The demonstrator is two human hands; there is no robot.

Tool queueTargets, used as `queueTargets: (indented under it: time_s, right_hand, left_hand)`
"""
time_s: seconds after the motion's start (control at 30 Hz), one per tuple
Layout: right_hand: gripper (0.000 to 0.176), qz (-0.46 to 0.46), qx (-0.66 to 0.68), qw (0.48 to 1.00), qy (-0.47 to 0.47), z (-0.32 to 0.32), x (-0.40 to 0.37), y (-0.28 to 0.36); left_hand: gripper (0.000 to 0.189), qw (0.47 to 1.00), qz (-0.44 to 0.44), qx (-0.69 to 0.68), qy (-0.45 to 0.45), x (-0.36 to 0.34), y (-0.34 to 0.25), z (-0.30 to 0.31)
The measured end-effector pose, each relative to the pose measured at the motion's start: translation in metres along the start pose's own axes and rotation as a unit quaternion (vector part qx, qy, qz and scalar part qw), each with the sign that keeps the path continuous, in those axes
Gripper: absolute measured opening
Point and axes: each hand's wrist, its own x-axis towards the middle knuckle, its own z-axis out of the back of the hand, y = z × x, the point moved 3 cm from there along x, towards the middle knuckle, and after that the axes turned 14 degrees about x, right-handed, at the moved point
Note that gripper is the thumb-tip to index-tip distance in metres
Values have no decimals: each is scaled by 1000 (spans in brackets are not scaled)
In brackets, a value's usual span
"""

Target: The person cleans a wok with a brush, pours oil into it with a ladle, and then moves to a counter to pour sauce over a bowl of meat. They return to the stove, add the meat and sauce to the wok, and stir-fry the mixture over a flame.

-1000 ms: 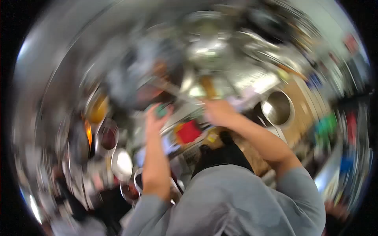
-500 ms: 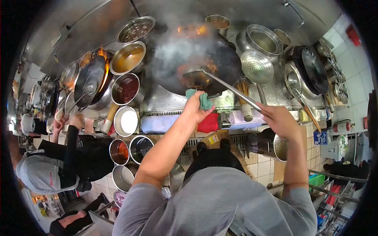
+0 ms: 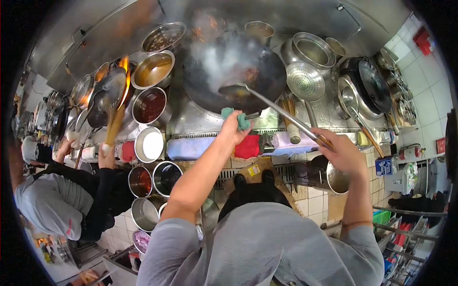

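Note:
A large black wok (image 3: pixel 202 90) sits on the range in front of me, smoke over it and dark food inside that is partly hidden. My left hand (image 3: pixel 232 129) is closed on a folded green cloth (image 3: pixel 243 122) at the wok's near rim; whether a handle lies under the cloth is hidden. My right hand (image 3: pixel 344 153) grips the wooden end of a long-handled metal ladle (image 3: pixel 281 112). The ladle's bowl is down in the wok, tilted above the food.
Left stand metal pots of brown liquid (image 3: pixel 153 70), dark red sauce (image 3: pixel 150 106) and something white (image 3: pixel 150 144). A perforated strainer (image 3: pixel 306 82) and a bamboo brush (image 3: pixel 292 126) lie to the right. A co-worker (image 3: pixel 52 198) holds another brush (image 3: pixel 114 125) at a flaming wok.
My ladle and left hand stay nearly in place at the wok. Smoke and flames behind it have shifted. The co-worker has picked up a bamboo brush and brought it to the left wok.

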Motion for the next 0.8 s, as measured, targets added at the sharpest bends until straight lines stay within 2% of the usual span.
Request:
queueTargets:
  time_s: [0.03, 0.1, 0.17, 0.3, 0.4, 0.47, 0.53, 0.57, 0.6, 0.73, 0.8]
  right_hand:
    - [48, 1, -4, 1000, -1, 12, -11, 7]
    - [47, -19, -29, 998, 45, 24, -23, 16]
    - [46, 2, -39, 999, 30, 20, -12, 15]
    - [41, 113, -88, 989, -42, -16, 54, -9]
    - [41, 69, -89, 990, -90, -43, 87, -25]
    - [44, 87, -44, 986, -133, -51, 84, -24]
    - [44, 100, -56, 984, -139, -49, 62, -19]
    - [45, 84, -44, 987, -130, -47, 48, -25]
    - [45, 64, -31, 990, -119, -47, 35, -27]
    - [46, 19, -6, 996, -90, -36, -3, -4]
    - [47, 23, -45, 996, -75, -43, -7, -10]
  left_hand:
    - [20, 1000, -1, -3, 3, -18, 1, -9]
    - [18, 996, 41, 75, 3, -81, -1, -31]
    - [18, 995, 42, 88, 11, -88, -15, -43]
    - [21, 992, 38, 117, 41, -32, -17, -24]
    - [18, 991, 35, 119, 47, -4, 16, 6]
    - [12, 989, 72, 128, -17, -12, 40, 19]
    - [8, 994, 55, 88, 17, -24, 42, 12]
    - [8, 998, 3, 40, 48, -21, 35, 3]
    - [7, 999, -1, 42, -12, -22, 16, -11]
    - [9, 1000, -19, 22, 9, 38, -32, -24]
    - [10, 1000, -11, 23, 11, 46, -27, -15]
